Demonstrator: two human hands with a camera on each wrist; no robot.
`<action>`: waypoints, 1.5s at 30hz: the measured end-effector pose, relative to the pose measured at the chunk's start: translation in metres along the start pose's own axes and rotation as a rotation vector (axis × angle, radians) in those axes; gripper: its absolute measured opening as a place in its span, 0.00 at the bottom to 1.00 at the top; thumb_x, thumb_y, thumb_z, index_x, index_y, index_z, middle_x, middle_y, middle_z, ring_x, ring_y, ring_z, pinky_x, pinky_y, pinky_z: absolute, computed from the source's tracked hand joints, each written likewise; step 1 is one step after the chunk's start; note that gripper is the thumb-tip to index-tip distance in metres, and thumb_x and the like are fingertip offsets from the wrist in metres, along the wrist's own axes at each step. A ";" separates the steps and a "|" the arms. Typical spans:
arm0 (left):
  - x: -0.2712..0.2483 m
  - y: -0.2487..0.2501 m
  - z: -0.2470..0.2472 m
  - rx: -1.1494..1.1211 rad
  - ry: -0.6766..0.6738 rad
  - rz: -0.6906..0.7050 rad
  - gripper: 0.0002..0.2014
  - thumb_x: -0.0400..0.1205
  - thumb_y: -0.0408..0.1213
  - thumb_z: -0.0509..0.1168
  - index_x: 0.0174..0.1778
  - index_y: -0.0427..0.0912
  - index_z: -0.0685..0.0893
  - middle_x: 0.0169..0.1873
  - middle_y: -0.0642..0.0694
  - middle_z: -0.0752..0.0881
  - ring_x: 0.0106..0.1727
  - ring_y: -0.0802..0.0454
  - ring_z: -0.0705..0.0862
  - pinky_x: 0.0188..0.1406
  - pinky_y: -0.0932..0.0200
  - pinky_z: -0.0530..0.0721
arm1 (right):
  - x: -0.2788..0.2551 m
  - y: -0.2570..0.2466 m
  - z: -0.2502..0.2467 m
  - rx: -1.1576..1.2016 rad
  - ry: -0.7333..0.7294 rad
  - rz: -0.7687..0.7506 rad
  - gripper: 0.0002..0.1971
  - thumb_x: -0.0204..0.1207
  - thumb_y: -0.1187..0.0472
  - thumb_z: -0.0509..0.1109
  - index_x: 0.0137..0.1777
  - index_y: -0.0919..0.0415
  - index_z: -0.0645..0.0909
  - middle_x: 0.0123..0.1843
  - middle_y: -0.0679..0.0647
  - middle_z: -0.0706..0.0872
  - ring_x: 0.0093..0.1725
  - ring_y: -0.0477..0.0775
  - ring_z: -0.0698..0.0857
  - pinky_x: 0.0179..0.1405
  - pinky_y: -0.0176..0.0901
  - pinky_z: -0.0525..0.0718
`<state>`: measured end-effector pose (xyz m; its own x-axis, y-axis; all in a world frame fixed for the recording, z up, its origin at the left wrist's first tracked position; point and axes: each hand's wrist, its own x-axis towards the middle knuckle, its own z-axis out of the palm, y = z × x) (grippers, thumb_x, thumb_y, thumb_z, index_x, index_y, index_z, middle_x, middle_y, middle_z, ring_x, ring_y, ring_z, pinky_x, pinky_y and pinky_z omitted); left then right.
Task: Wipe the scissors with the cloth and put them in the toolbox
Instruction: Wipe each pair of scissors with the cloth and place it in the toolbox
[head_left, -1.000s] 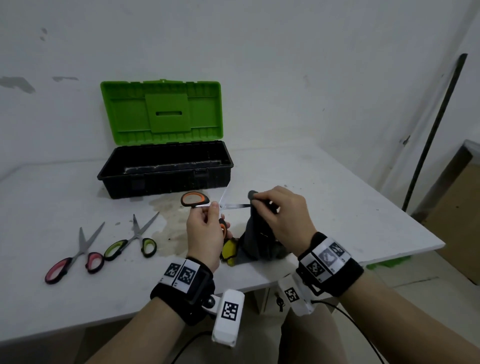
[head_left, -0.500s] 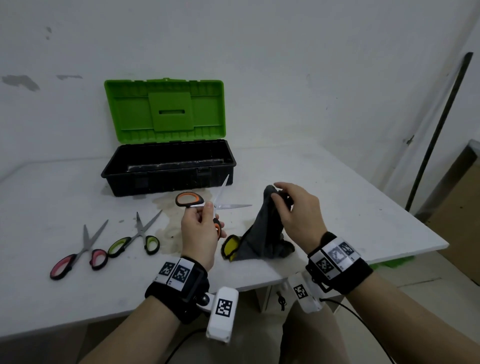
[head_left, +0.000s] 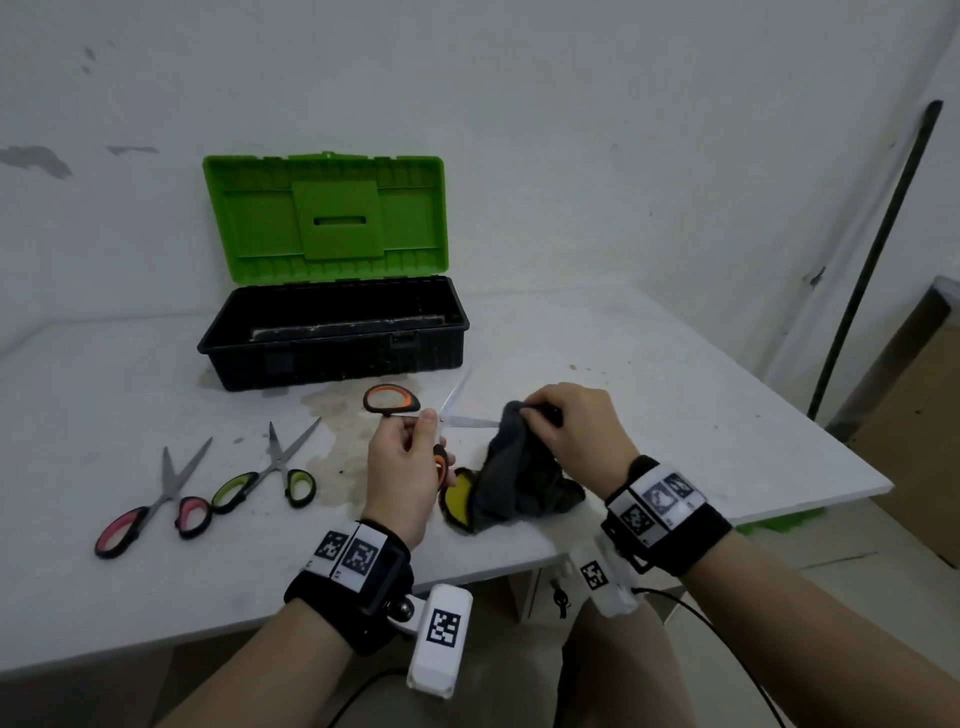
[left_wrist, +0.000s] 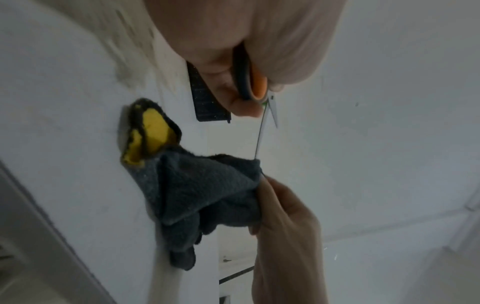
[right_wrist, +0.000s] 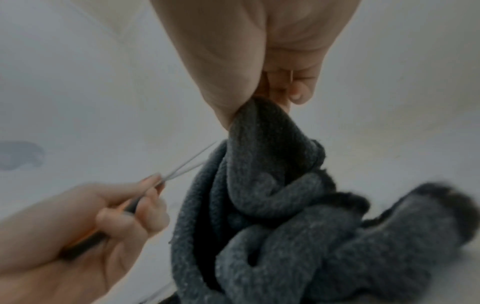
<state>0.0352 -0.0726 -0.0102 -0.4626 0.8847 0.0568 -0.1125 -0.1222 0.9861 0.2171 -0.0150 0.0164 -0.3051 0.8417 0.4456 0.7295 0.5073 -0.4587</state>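
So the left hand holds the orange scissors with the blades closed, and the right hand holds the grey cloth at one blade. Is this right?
Not quite: the blades are open, not closed. The head view shows the orange scissors in the left hand with the two blades spread apart. The rest is right: the right hand grips the grey cloth at one blade.

Left hand (head_left: 402, 470) fingers curled; right hand (head_left: 576, 431) fingers pinched.

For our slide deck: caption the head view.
Left hand holds open orange scissors; right hand grips grey cloth before open toolbox.
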 end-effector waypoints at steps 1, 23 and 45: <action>0.001 0.000 -0.003 -0.001 0.003 -0.004 0.10 0.89 0.38 0.61 0.44 0.37 0.78 0.34 0.39 0.80 0.24 0.55 0.81 0.21 0.57 0.81 | -0.001 0.004 -0.005 0.039 0.049 0.053 0.05 0.79 0.56 0.70 0.47 0.53 0.87 0.42 0.46 0.89 0.42 0.46 0.85 0.43 0.34 0.75; -0.006 -0.002 0.002 0.017 -0.272 -0.107 0.11 0.90 0.36 0.60 0.42 0.35 0.75 0.30 0.37 0.78 0.19 0.50 0.77 0.17 0.58 0.74 | 0.002 -0.014 0.002 0.066 0.096 -0.050 0.05 0.77 0.59 0.72 0.49 0.53 0.89 0.47 0.48 0.89 0.48 0.47 0.85 0.48 0.21 0.70; -0.006 -0.006 -0.002 0.052 -0.267 -0.104 0.10 0.89 0.37 0.62 0.46 0.34 0.78 0.26 0.44 0.78 0.21 0.52 0.77 0.18 0.57 0.76 | 0.010 0.013 -0.009 0.039 0.167 0.075 0.04 0.77 0.58 0.72 0.48 0.55 0.88 0.45 0.50 0.88 0.47 0.51 0.85 0.47 0.32 0.72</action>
<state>0.0366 -0.0780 -0.0164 -0.2020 0.9793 -0.0127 -0.0983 -0.0074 0.9951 0.2292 -0.0020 0.0217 -0.1429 0.8365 0.5290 0.7209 0.4542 -0.5234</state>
